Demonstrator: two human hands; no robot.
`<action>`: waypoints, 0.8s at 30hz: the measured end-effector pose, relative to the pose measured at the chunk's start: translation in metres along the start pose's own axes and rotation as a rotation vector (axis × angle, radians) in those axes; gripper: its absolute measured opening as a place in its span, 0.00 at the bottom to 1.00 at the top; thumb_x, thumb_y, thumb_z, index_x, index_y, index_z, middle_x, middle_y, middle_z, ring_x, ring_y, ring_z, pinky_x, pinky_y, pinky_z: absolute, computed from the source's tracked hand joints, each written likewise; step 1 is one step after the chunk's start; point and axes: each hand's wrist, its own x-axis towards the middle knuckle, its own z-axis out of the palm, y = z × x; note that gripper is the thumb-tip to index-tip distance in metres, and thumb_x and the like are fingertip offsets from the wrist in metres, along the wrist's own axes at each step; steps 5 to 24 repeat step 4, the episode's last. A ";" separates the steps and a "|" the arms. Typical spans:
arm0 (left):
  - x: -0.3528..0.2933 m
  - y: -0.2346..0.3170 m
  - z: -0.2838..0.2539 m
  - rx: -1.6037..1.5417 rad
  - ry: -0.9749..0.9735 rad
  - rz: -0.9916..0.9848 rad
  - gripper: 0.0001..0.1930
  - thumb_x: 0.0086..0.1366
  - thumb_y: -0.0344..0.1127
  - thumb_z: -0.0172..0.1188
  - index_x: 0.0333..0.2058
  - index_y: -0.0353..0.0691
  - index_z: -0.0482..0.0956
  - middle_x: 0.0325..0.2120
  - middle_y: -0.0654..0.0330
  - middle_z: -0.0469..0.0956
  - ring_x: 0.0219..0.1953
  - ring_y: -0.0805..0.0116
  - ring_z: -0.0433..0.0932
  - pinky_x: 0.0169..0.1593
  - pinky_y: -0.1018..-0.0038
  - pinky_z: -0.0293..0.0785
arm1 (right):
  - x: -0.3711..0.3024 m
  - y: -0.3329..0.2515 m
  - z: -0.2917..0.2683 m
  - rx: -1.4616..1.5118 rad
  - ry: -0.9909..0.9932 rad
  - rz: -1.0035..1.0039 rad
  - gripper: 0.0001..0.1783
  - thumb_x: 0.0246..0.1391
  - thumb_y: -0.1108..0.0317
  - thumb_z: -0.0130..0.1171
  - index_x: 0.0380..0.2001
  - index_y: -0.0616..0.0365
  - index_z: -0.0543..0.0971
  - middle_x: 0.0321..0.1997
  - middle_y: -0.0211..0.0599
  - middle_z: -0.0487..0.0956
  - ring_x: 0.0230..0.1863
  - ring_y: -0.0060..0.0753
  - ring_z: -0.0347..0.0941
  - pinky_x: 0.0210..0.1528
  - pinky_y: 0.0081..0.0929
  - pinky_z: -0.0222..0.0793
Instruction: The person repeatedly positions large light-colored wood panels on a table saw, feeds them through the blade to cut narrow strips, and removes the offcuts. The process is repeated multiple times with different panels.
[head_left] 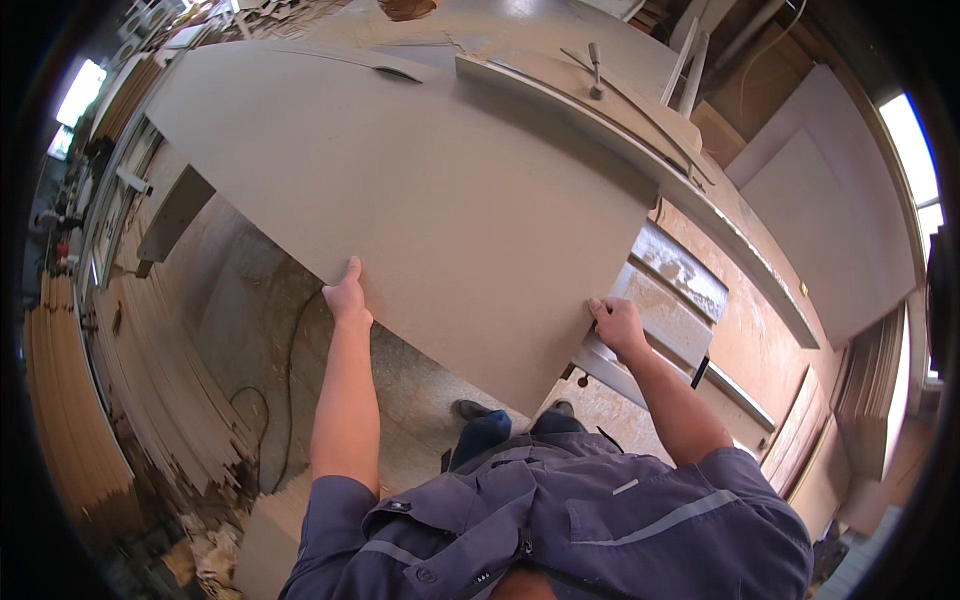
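A large greyish-beige board (400,190) lies across a saw-type worktable (690,325) in front of me. My left hand (345,292) grips its near long edge, thumb on top and the fingers hidden beneath. At the board's right end my right hand (617,324) is closed on the edge, thumb on the upper face. The board's far side runs along a long straight fence (560,100). A thin curved grey piece (400,73) shows at the far edge, left of the fence.
A brush-like tool (596,80) and thin strips lie beyond the fence. Long strips (165,370) and stacked boards (75,400) stand at the left. A dark cable (290,390) trails on the floor. Large panels (830,210) lean at the right; scraps lie at lower left.
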 end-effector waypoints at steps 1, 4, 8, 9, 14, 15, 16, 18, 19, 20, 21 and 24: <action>0.015 0.005 -0.005 0.015 0.019 0.002 0.35 0.61 0.34 0.67 0.59 0.23 0.59 0.59 0.46 0.67 0.58 0.56 0.70 0.60 0.61 0.69 | 0.007 -0.007 0.010 -0.011 0.003 -0.009 0.23 0.60 0.53 0.56 0.24 0.65 0.79 0.23 0.54 0.78 0.27 0.49 0.76 0.33 0.44 0.69; 0.049 0.024 -0.010 0.037 0.006 0.023 0.38 0.61 0.35 0.68 0.61 0.23 0.56 0.60 0.48 0.67 0.59 0.55 0.69 0.62 0.61 0.67 | 0.018 -0.037 0.033 0.007 -0.014 0.038 0.24 0.60 0.51 0.57 0.25 0.65 0.79 0.24 0.55 0.78 0.28 0.48 0.76 0.33 0.44 0.69; 0.049 0.024 -0.010 0.037 0.006 0.023 0.38 0.61 0.35 0.68 0.61 0.23 0.56 0.60 0.48 0.67 0.59 0.55 0.69 0.62 0.61 0.67 | 0.018 -0.037 0.033 0.007 -0.014 0.038 0.24 0.60 0.51 0.57 0.25 0.65 0.79 0.24 0.55 0.78 0.28 0.48 0.76 0.33 0.44 0.69; 0.049 0.024 -0.010 0.037 0.006 0.023 0.38 0.61 0.35 0.68 0.61 0.23 0.56 0.60 0.48 0.67 0.59 0.55 0.69 0.62 0.61 0.67 | 0.018 -0.037 0.033 0.007 -0.014 0.038 0.24 0.60 0.51 0.57 0.25 0.65 0.79 0.24 0.55 0.78 0.28 0.48 0.76 0.33 0.44 0.69; 0.049 0.024 -0.010 0.037 0.006 0.023 0.38 0.61 0.35 0.68 0.61 0.23 0.56 0.60 0.48 0.67 0.59 0.55 0.69 0.62 0.61 0.67 | 0.018 -0.037 0.033 0.007 -0.014 0.038 0.24 0.60 0.51 0.57 0.25 0.65 0.79 0.24 0.55 0.78 0.28 0.48 0.76 0.33 0.44 0.69; 0.049 0.024 -0.010 0.037 0.006 0.023 0.38 0.61 0.35 0.68 0.61 0.23 0.56 0.60 0.48 0.67 0.59 0.55 0.69 0.62 0.61 0.67 | 0.018 -0.037 0.033 0.007 -0.014 0.038 0.24 0.60 0.51 0.57 0.25 0.65 0.79 0.24 0.55 0.78 0.28 0.48 0.76 0.33 0.44 0.69; 0.049 0.024 -0.010 0.037 0.006 0.023 0.38 0.61 0.35 0.68 0.61 0.23 0.56 0.60 0.48 0.67 0.59 0.55 0.69 0.62 0.61 0.67 | 0.018 -0.037 0.033 0.007 -0.014 0.038 0.24 0.60 0.51 0.57 0.25 0.65 0.79 0.24 0.55 0.78 0.28 0.48 0.76 0.33 0.44 0.69; 0.049 0.024 -0.010 0.037 0.006 0.023 0.38 0.61 0.35 0.68 0.61 0.23 0.56 0.60 0.48 0.67 0.59 0.55 0.69 0.62 0.61 0.67 | 0.018 -0.037 0.033 0.007 -0.014 0.038 0.24 0.60 0.51 0.57 0.25 0.65 0.79 0.24 0.55 0.78 0.28 0.48 0.76 0.33 0.44 0.69; 0.049 0.024 -0.010 0.037 0.006 0.023 0.38 0.61 0.35 0.68 0.61 0.23 0.56 0.60 0.48 0.67 0.59 0.55 0.69 0.62 0.61 0.67 | 0.018 -0.037 0.033 0.007 -0.014 0.038 0.24 0.60 0.51 0.57 0.25 0.65 0.79 0.24 0.55 0.78 0.28 0.48 0.76 0.33 0.44 0.69; 0.049 0.024 -0.010 0.037 0.006 0.023 0.38 0.61 0.35 0.68 0.61 0.23 0.56 0.60 0.48 0.67 0.59 0.55 0.69 0.62 0.61 0.67 | 0.018 -0.037 0.033 0.007 -0.014 0.038 0.24 0.60 0.51 0.57 0.25 0.65 0.79 0.24 0.55 0.78 0.28 0.48 0.76 0.33 0.44 0.69; 0.049 0.024 -0.010 0.037 0.006 0.023 0.38 0.61 0.35 0.68 0.61 0.23 0.56 0.60 0.48 0.67 0.59 0.55 0.69 0.62 0.61 0.67 | 0.018 -0.037 0.033 0.007 -0.014 0.038 0.24 0.60 0.51 0.57 0.25 0.65 0.79 0.24 0.55 0.78 0.28 0.48 0.76 0.33 0.44 0.69; 0.049 0.024 -0.010 0.037 0.006 0.023 0.38 0.61 0.35 0.68 0.61 0.23 0.56 0.60 0.48 0.67 0.59 0.55 0.69 0.62 0.61 0.67 | 0.018 -0.037 0.033 0.007 -0.014 0.038 0.24 0.60 0.51 0.57 0.25 0.65 0.79 0.24 0.55 0.78 0.28 0.48 0.76 0.33 0.44 0.69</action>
